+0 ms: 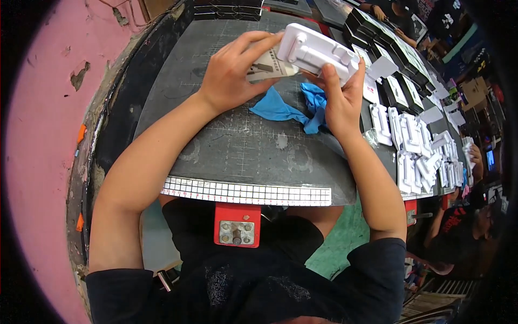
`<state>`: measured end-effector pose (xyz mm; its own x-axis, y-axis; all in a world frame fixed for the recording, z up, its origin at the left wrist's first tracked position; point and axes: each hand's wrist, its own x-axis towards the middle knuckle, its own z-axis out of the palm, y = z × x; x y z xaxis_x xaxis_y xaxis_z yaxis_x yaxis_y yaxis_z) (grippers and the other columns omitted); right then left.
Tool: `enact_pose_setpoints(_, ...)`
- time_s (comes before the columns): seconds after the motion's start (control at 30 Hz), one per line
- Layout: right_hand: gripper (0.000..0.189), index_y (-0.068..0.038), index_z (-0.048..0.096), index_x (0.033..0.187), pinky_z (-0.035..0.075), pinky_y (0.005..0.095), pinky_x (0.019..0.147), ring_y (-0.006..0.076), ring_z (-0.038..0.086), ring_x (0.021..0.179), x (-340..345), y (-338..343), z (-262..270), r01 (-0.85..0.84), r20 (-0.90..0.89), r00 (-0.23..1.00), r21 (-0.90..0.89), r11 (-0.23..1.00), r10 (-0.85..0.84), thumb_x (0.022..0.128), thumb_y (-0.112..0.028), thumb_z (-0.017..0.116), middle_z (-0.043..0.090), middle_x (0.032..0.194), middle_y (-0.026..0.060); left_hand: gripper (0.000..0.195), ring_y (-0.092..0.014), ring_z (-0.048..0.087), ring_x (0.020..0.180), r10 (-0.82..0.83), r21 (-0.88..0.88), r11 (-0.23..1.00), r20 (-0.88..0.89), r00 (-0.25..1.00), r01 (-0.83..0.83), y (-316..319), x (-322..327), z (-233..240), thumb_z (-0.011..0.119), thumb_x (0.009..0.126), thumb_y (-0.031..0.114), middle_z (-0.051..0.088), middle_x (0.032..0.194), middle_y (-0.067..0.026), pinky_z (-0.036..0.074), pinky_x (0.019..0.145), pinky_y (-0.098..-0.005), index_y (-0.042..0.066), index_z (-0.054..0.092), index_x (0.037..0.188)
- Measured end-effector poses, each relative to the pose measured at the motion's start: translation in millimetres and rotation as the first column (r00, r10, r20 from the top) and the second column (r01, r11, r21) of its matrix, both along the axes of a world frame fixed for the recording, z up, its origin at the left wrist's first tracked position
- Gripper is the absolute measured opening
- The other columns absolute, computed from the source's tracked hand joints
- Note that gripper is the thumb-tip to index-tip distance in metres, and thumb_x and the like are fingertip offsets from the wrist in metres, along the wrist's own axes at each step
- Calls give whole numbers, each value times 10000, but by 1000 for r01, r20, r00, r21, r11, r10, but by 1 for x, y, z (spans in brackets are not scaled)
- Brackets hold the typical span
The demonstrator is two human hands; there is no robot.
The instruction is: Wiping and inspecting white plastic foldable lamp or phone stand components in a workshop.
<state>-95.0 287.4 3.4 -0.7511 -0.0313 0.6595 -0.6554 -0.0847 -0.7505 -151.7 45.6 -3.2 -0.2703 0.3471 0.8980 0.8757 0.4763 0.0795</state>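
Note:
My right hand grips a white moulded plastic tray insert, its thumb on the recessed face. The insert is tilted above the table, and its hollows look bare. My left hand holds a pale printed packet between thumb and fingers, beside the insert's left end. A dark device is pictured on the packet, with writing on it; its far part is hidden by the insert and the fingers. Below both hands, a crumpled blue cloth lies on the dark gridded tabletop.
A white gridded ruler strip runs along the table's front edge. White tray inserts lie piled at right, beyond them black boxes in rows. More black boxes stand at the back. A pink wall borders the left. Other people work at right.

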Motion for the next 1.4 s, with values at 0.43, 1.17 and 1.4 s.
enact_pose_setpoints(0.43,443,-68,280,1467,704,422,896,373,818,1031,4,-1,6,-65,233,969,-89,994,84,1174,-239,565,675,1359,249,904,-347,739,1178,-80,-46,995,109,991,85,-12,-1,5,954,727,118,682,1417,-114,626,986,-428,159,631,1571)
enact_pose_setpoints(1.17,479,15,704,1353,577,223,676,87,721,841,15,-18,-4,321,-5,947,112,940,-322,921,-58,897,722,1097,82,975,-354,752,1137,-21,-104,994,3,1000,21,6,18,3,957,729,198,694,1409,-119,640,939,-436,171,560,1619)
enact_pose_setpoints(1.4,445,-56,777,1376,535,270,717,102,623,764,12,-14,-5,547,-375,821,304,780,-430,939,-42,858,664,1064,68,973,-366,759,1111,-41,-47,998,27,999,42,7,19,5,972,735,209,696,1400,-134,656,891,-432,165,560,1616)
